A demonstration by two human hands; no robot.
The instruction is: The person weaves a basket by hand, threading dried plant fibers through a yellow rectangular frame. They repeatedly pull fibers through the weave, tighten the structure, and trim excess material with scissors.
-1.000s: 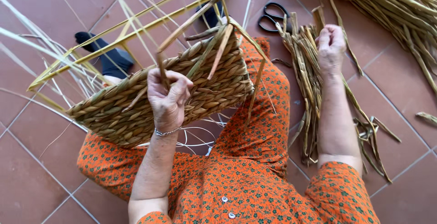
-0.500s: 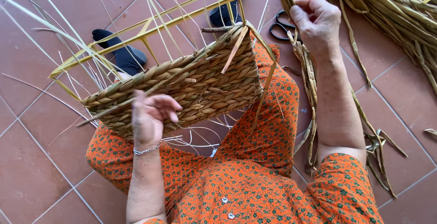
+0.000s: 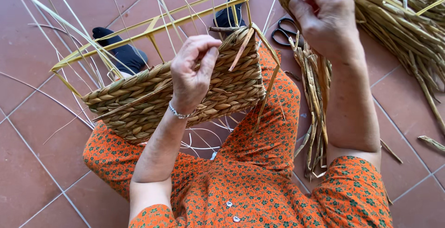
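The left hand (image 3: 192, 72) has its fingers (image 3: 209, 61) curled and pinched against the upper edge of the woven wall of a half-made basket (image 3: 153, 98); whether a strand sits between them cannot be told. The right hand (image 3: 324, 17) is closed in a fist around a bunch of dried rush strands (image 3: 315, 93), which hang from the grip toward six o'clock beside the right forearm.

The basket rests tilted on the person's lap, at nine o'clock from the right hand. Its braided rush wall climbs only partway up a yellow frame (image 3: 153, 26), whose open bars stand out toward twelve o'clock, with thin pale stakes fanning beyond them. A loose flat strand sticks up at the basket's corner nearest the right hand.

Black-handled scissors (image 3: 282, 31) lie on the terracotta tile floor (image 3: 32, 61), just at nine o'clock of the right hand, between basket and bunch. A large heap of rushes (image 3: 398, 24) lies on the floor at three o'clock of that hand. The lap is covered by an orange flowered dress (image 3: 259, 181), and dark-socked feet (image 3: 123, 52) show behind the frame.
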